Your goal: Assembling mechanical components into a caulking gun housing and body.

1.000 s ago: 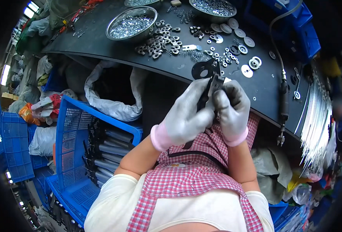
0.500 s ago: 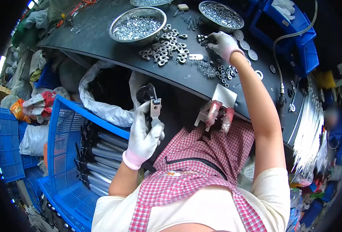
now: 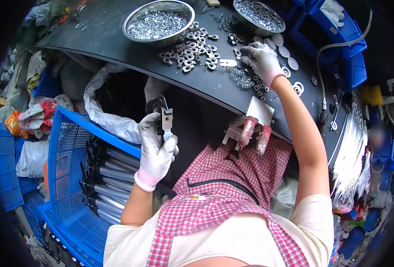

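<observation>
In my left hand [image 3: 154,153], white-gloved with a pink cuff, a flat silver metal bracket [image 3: 167,121] with a hole stands upright between thumb and fingers. A black rounded part [image 3: 154,104] sits at its top end. Over the table my right hand [image 3: 263,60], gloved alike, has its fingertips closed at a small ring-ended metal piece [image 3: 237,53]. Another small black-and-silver piece [image 3: 233,39] lies just beyond it. Left of that hand are a heap of ring-ended metal pieces [image 3: 190,49], a flat silver plate [image 3: 227,62] and loose springs [image 3: 240,79].
Steel bowls of small metal parts, one at left [image 3: 125,29] and one at right [image 3: 282,31], stand on the dark table [image 3: 103,44]. A metal fixture [image 3: 260,110] with red-wrapped handles juts from its edge. Blue bins [image 3: 355,66] stand right; a blue crate [image 3: 54,155] holds tubes.
My right hand has drawn slightly nearer, and one ring-ended piece has come away from its neighbour at the fingertips. My left hand has shifted a little left, still holding the bracket.
</observation>
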The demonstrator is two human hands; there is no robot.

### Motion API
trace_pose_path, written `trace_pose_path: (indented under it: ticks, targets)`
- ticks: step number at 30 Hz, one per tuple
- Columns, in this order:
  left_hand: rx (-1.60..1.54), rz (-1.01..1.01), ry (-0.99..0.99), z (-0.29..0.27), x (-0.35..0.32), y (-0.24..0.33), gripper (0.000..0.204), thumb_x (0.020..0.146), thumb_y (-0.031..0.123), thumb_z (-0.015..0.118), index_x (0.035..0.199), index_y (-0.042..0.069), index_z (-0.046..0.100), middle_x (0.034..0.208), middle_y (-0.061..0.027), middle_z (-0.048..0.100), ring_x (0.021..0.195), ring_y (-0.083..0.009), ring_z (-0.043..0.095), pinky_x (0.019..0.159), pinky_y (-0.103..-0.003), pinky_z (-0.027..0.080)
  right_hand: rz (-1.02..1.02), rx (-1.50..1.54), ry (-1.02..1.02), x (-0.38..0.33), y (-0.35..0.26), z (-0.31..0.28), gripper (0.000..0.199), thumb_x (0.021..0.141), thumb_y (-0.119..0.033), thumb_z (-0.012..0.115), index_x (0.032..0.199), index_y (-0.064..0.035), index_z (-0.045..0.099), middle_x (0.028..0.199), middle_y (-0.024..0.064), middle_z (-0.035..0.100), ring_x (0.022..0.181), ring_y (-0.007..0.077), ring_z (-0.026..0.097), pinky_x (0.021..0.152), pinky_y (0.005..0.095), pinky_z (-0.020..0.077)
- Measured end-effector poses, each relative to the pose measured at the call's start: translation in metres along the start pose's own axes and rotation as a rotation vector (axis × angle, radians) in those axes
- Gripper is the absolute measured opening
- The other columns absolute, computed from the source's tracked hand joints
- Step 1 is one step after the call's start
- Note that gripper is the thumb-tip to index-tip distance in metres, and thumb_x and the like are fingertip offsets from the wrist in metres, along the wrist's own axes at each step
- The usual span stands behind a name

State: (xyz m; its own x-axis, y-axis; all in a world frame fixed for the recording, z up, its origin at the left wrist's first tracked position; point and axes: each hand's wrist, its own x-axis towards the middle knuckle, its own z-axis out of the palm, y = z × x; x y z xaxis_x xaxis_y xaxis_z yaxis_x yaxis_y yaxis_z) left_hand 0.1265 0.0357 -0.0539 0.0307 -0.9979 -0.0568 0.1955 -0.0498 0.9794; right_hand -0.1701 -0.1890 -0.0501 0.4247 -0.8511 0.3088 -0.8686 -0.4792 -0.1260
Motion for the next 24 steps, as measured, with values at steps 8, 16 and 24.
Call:
trace_pose_path:
  ticks: [8,16,24]
  targets:
    - [0.133,0.052,-0.01,-0.004,0.001,-0.007,0.058,0.083,-0.002,0.054,0.133,0.011,0.028,0.119,-0.011,0.045,0.074,-0.0139,0.058,0.06,-0.024,0.05,-0.02,-0.162,0.034,0.004,-0.001,-0.008,0.013,0.075,-0.02,0.072,0.086,-0.0136,0.07,0.101,0.0042,0.062,0.1,0.0273,0.056,0.087,0.0395,0.0448]
    - [0.699,0.468,-0.139,-0.018,0.006,-0.018,0.078,0.078,-0.006,0.059,0.144,0.007,0.018,0.13,-0.024,0.049,0.116,-0.0334,0.056,0.096,-0.039,0.047,-0.068,0.065,-0.103,-0.002,0.006,-0.019,0.016,0.075,-0.019,0.073,0.091,-0.0138,0.074,0.109,0.0069,0.064,0.098,0.0296,0.058,0.088,0.0384,0.0453]
    - [0.764,0.703,-0.109,-0.009,0.021,0.0,0.086,0.074,-0.005,0.064,0.145,0.007,0.016,0.119,-0.0228,0.057,0.098,-0.0364,0.065,0.081,-0.038,0.054,0.031,0.104,-0.109,-0.001,0.012,-0.013,0.027,0.07,-0.021,0.079,0.094,-0.0099,0.072,0.105,0.0108,0.062,0.102,0.0303,0.056,0.089,0.0398,0.0443]
